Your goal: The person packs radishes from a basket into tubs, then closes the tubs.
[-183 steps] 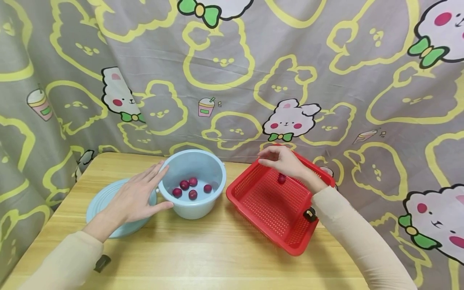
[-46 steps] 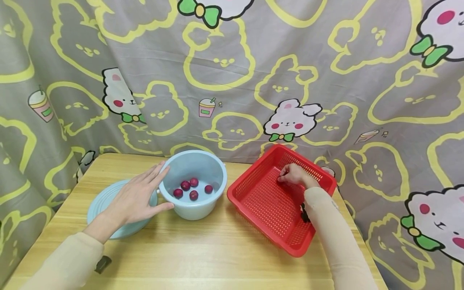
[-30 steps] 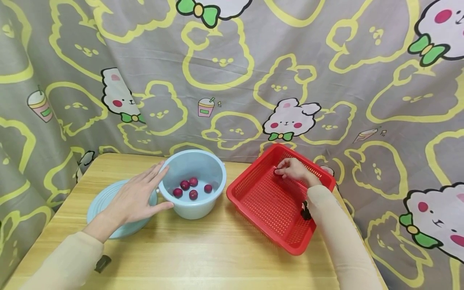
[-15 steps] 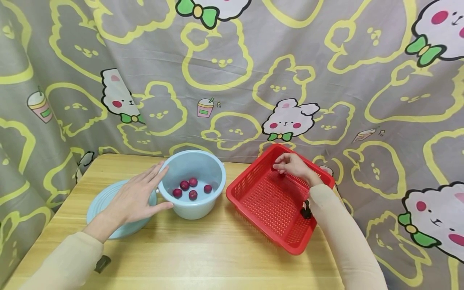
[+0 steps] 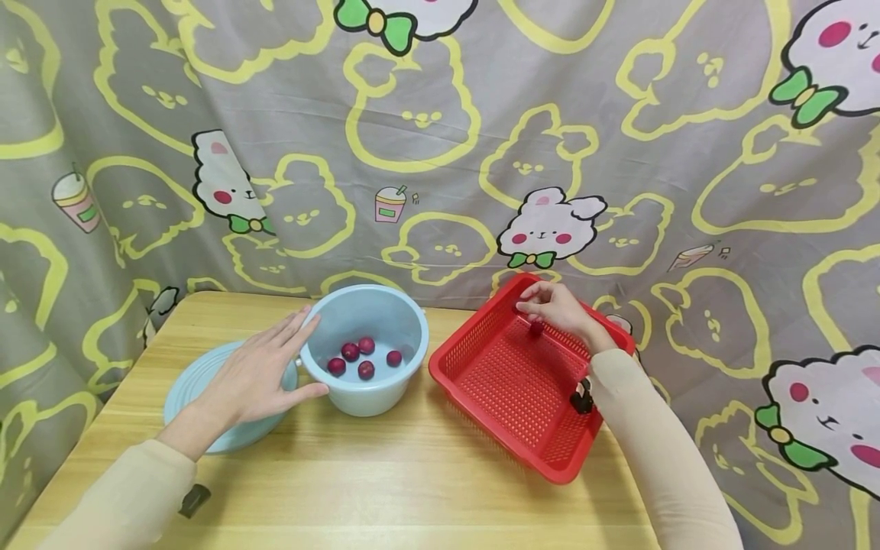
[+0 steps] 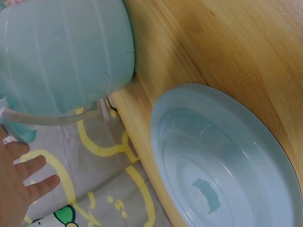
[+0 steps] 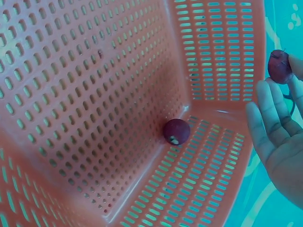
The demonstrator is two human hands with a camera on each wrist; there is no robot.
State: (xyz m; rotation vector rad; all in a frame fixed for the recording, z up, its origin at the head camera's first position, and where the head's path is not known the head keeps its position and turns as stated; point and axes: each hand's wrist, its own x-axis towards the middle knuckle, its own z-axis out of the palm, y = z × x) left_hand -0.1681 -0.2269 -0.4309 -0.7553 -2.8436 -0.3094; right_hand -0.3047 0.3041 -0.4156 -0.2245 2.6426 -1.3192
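My right hand (image 5: pixel 560 312) is over the back of a red perforated basket (image 5: pixel 447 355), pinching a small, round, dark-red fruit (image 7: pixel 280 66) between thumb and fingertips. Another such fruit (image 7: pixel 176 131) lies in the basket, in the angle between floor and wall. To the left stands a light-blue bucket (image 5: pixel 364 397) with several dark-red fruits (image 5: pixel 366 370) on its bottom. My left hand (image 5: pixel 264 370) is spread with straight fingers at the bucket's left rim, above a light-blue lid (image 6: pixel 227 156). Whether it touches the rim I cannot tell.
Everything stands on a light wooden table (image 5: pixel 385 489). A grey curtain (image 5: pixel 426 176) with yellow cartoon outlines hangs behind the table's back edge. The bucket's handle (image 6: pixel 52 119) hangs down its side. Between bucket and basket there is a narrow gap.
My right hand was down inside the basket; it has risen toward the back rim with a fruit pinched in it, uncovering another fruit below. The left hand, bucket and lid have stayed put.
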